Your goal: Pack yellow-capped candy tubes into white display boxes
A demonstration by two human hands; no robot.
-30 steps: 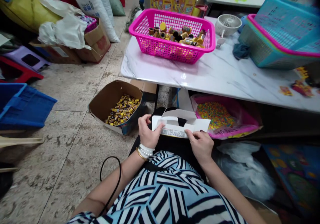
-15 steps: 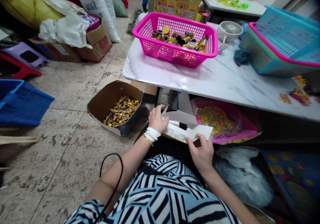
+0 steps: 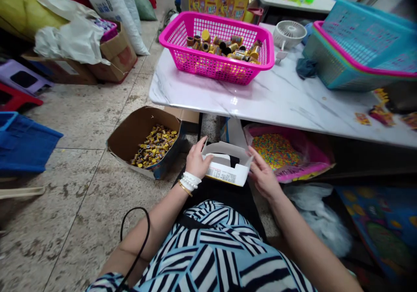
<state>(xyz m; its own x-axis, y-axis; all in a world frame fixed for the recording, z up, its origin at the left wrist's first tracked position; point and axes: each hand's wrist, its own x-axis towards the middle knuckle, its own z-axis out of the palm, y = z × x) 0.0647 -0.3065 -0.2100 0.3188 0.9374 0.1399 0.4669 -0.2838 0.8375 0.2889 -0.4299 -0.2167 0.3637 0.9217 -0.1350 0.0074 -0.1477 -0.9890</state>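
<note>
A small white cardboard box (image 3: pixel 226 172) with raised flaps and printed text on its near side is held over my lap. My left hand (image 3: pixel 197 159) grips its left end, the thumb on the near wall and the fingers behind. At the box's right end my right hand (image 3: pixel 263 174) has its fingers against the side flap. Left of my hands, on the floor, stands an open carton (image 3: pixel 121 136) with many small yellow-capped pieces. Behind the hands is the edge of a marble-patterned table.
On the table (image 3: pixel 283 96) stand a pink basket (image 3: pixel 215 68) of yellow-capped pieces, a white fan (image 3: pixel 291 32) and stacked baskets (image 3: pixel 355 53). Below it lies a pink bag (image 3: pixel 317 158) of colourful bits. A blue crate (image 3: pixel 26 146) is at the left.
The box's right end has been folded up from its spread state. My right hand has moved up round to that end, and the view has shifted slightly.
</note>
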